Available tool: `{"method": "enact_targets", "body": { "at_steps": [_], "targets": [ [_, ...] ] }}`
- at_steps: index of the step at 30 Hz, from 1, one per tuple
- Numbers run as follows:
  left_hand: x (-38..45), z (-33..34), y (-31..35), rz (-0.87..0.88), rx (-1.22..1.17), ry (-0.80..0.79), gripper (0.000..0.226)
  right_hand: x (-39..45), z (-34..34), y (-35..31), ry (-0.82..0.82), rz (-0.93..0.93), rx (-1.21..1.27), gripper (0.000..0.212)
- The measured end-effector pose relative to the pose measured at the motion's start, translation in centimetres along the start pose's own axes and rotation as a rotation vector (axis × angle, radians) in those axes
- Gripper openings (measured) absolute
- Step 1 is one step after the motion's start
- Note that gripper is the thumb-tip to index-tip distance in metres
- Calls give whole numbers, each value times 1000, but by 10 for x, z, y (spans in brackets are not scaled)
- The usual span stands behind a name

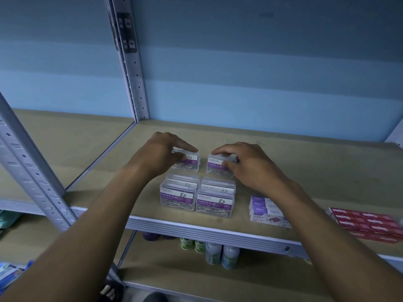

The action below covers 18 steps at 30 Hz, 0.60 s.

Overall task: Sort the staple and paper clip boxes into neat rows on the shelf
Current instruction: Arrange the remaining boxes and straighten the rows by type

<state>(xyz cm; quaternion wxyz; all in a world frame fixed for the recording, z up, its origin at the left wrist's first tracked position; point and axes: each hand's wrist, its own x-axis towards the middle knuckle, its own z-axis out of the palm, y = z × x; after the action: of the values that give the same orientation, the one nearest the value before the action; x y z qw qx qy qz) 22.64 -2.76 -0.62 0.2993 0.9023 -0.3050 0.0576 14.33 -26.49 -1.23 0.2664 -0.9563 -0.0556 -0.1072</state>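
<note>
Head view, dim room, blue wall behind: on the tan shelf (283, 162), left hand (160, 158) pinches 1 clear paper clip box (189, 163), right hand (246, 163) clamps its neighbour (218, 167). 4 more clip boxes (197, 197) sit in front; purple staple boxes (265, 211) and red staple boxes (366, 223) wait rightward by the edge.

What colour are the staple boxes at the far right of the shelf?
The staple boxes are red with white lettering, seen in the head view.

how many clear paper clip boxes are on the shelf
6 visible: one under the left hand, one under the right hand, four in a front block. More may be hidden.
</note>
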Motion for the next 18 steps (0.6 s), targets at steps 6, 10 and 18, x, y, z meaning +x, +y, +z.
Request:
{"method": "enact_targets", "body": {
  "at_steps": [6,10,18],
  "targets": [
    [-7,-9,7,37,-13,43,33,-5,-6,-3,52,-9,77,34],
    [-14,-20,23,97,1,34,32,-11,-13,-13,77,-46,111,33],
    [-27,-29,39,123,60,-22,31,-27,-25,-28,51,-76,77,31]
  ]
}}
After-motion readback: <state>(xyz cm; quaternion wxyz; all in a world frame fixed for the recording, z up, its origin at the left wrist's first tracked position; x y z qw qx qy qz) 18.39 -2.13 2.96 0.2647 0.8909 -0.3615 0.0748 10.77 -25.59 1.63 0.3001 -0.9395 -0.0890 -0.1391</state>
